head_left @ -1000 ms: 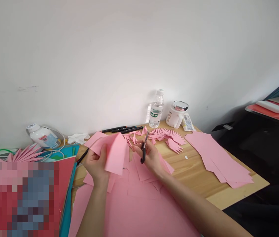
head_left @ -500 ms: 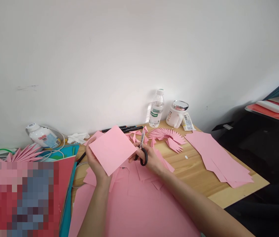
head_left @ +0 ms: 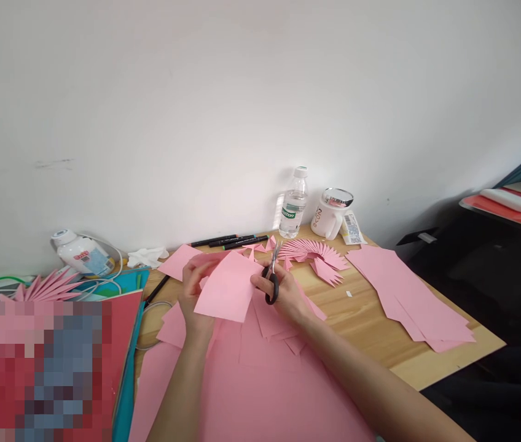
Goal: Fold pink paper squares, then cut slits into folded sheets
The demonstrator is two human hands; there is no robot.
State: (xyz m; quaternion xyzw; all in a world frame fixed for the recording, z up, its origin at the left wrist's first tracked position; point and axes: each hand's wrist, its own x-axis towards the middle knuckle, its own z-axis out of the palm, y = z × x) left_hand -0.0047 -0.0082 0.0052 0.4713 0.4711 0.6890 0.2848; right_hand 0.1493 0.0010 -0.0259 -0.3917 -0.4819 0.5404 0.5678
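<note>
A papercraft corner is indicated by pink sheets (head_left: 408, 294), folded paper pieces (head_left: 306, 247), pens (head_left: 245, 243) and a mug (head_left: 322, 222) on a wooden desk (head_left: 357, 310).

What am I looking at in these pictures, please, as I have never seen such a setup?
There is no machine here: one camera, worn on a person's head, looks forward and down at their two bare hands. The left hand holds a pink sheet; scissors sit in the grip of the right hand. On the wooden table lie more pink papers, a curve of folded pieces and dark pens. A bottle and a white mug stand at the back.
</note>
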